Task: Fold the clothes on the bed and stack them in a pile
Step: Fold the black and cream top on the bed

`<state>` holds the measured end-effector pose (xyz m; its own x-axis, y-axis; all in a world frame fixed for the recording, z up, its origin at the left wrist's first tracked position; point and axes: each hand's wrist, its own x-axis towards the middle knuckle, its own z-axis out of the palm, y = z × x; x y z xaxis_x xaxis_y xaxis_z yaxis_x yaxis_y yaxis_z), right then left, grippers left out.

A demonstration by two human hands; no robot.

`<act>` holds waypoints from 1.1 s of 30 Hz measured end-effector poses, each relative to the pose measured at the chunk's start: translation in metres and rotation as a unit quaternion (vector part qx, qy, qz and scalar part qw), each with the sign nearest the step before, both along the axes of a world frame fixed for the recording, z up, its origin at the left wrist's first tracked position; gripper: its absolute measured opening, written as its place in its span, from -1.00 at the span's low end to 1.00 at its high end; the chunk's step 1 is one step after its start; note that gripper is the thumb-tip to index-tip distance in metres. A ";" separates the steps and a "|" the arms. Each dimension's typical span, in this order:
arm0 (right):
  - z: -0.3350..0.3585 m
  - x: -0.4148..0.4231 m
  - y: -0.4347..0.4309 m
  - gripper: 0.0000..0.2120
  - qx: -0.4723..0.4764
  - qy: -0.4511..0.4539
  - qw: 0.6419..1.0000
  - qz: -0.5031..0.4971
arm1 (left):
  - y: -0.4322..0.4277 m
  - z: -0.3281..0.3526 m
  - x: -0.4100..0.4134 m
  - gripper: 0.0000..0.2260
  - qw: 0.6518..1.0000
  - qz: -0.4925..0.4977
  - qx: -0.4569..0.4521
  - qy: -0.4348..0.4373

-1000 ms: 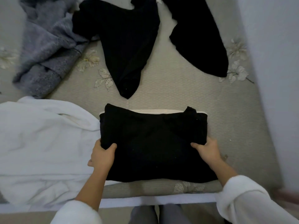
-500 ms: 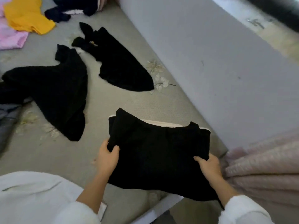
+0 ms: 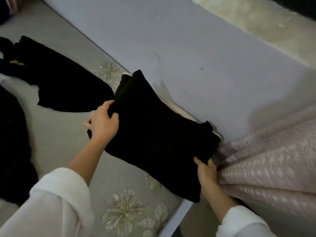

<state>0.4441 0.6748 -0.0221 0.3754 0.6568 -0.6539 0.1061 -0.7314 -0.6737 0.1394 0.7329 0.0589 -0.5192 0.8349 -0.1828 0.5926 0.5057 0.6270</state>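
We hold the folded black garment (image 3: pixel 159 134) at both ends: left hand (image 3: pixel 104 120) curls over one edge, right hand (image 3: pixel 206 171) pinches the near corner. It is over the bed (image 3: pixel 56 134), beside the wall (image 3: pixel 188 48). Keep both ends level so the folds hold. Its long axis runs hand to hand, parallel to the wall.

Between the left hand (image 3: pixel 102 124) and the right hand (image 3: pixel 206 171) we see the folded black garment (image 3: pixel 153 134): soft, matt, slightly fuzzy cloth, with a cream fabric layer (image 3: pixel 177 110) under it. Below both hands the bed cover (image 3: pixel 68 137) is grey quilted cloth with pale stitched flowers. Right of the right hand, the pink curtain (image 3: pixel 266 168) is bumpy and faintly shiny. Beyond the hands, the wall (image 3: pixel 188 48) looks smooth and matt.
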 end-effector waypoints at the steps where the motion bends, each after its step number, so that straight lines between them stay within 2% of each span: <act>1: -0.006 0.002 0.001 -0.58 -0.003 -0.001 1.000 0.001 | 0.010 -0.006 0.000 -0.61 1.000 0.001 0.006 0.011; 4: -0.024 0.005 0.003 -0.59 -0.032 -0.008 0.999 0.033 | 0.024 -0.032 0.002 -0.57 0.999 0.004 -0.009 0.043; 7: -0.040 0.007 0.011 -0.56 -0.075 -0.022 0.996 0.049 | 0.017 -0.068 0.023 -0.48 0.991 -0.051 -0.114 0.044; 8: -0.043 0.007 0.014 -0.50 -0.070 -0.064 0.994 0.054 | 0.009 -0.079 0.033 -0.45 0.985 -0.080 -0.147 0.047; 10: -0.043 0.006 0.020 -0.33 -0.053 -0.223 0.967 0.108 | -0.007 -0.100 0.055 -0.40 0.971 -0.142 -0.181 0.065; 12: -0.038 0.001 0.023 -0.23 0.011 -0.352 0.910 0.219 | -0.024 -0.116 0.079 -0.35 0.958 -0.200 -0.188 0.079; 13: -0.039 -0.002 0.026 -0.23 0.050 -0.375 0.883 0.278 | -0.032 -0.122 0.091 -0.33 0.950 -0.227 -0.194 0.087; 15: -0.045 -0.005 0.035 -0.26 0.073 -0.369 0.843 0.384 | -0.046 -0.133 0.111 -0.29 0.932 -0.269 -0.215 0.111; 17: -0.055 -0.003 0.048 -0.26 0.030 -0.353 0.824 0.442 | -0.054 -0.142 0.124 -0.26 0.921 -0.285 -0.231 0.132; 21: -0.074 0.011 0.070 -0.22 -0.057 -0.340 0.805 0.482 | -0.053 -0.154 0.131 -0.26 0.913 -0.289 -0.243 0.156; 25: -0.088 0.018 0.068 -0.20 -0.059 -0.360 0.786 0.500 | -0.047 -0.165 0.141 -0.21 0.909 -0.283 -0.257 0.168; 33: -0.090 0.022 0.078 -0.19 -0.093 -0.333 0.766 0.542 | -0.036 -0.177 0.146 -0.19 0.896 -0.289 -0.289 0.171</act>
<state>0.4657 0.7532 -0.1126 -0.0341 0.7376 -0.6744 0.9937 -0.0471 -0.1018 0.2852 0.6970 -0.1184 -0.1386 0.7994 -0.5846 0.9682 0.2336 0.0899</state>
